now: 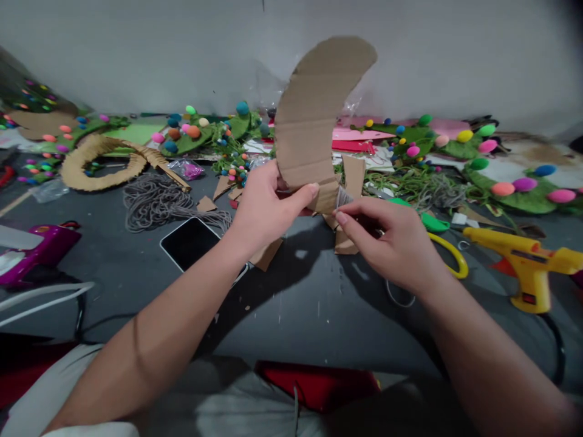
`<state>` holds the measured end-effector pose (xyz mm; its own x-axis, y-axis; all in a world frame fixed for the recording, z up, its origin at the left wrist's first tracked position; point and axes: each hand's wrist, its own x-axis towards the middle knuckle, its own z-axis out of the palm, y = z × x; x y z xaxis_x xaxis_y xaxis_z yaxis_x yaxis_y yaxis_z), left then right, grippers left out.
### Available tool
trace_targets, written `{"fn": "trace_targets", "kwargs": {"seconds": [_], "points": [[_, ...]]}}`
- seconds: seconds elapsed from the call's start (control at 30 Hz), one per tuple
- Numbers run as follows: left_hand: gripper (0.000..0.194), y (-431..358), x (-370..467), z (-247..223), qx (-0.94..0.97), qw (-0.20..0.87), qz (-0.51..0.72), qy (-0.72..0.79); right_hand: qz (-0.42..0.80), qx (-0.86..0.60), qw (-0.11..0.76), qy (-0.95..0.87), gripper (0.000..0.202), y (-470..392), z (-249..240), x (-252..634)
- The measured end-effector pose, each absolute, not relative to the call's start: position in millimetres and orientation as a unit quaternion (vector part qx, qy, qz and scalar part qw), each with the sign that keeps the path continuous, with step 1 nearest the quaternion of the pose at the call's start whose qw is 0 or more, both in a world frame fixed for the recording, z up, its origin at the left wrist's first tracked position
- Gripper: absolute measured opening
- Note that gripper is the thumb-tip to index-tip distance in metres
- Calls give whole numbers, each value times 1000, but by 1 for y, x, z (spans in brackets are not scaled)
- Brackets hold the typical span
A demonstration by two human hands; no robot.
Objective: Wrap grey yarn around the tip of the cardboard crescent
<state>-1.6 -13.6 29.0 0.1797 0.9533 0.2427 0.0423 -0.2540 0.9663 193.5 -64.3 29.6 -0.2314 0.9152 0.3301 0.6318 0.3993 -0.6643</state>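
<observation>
Left hand [264, 209] clamped on the lower end of the curved cardboard piece [314, 115], held upright over the middle of the bench [291, 303], thumb pressed flat on its face. Right hand [392, 243] just beside, fingers [353, 217] pinched together on grey cord [344, 197] at the cardboard's bottom edge. Best to keep the cord taut and each turn snug against the last, the left grip steady. No bowls or boxes visible; only a small clear bag [186, 169] toward the far left, contents pinkish, unclear.
</observation>
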Motion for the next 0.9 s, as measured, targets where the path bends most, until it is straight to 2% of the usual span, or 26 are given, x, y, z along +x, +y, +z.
{"fn": "trace_targets", "kwargs": {"seconds": [0.2,0.4,0.7,0.9], "points": [[28,-8,-4,25,570,498,527,385,224,-511,370,-743,18,-64,24,187],[34,-3,-9,27,536,566,503,373,286,-490,380,-730,21,-57,16,189],[31,6,-27,27,529,676,389,336,290,-481,368,-741,17,-40,12,209],[35,3,-31,29,598,684,249,337,308,-483,360,-736,8,-35,15,219]]}}
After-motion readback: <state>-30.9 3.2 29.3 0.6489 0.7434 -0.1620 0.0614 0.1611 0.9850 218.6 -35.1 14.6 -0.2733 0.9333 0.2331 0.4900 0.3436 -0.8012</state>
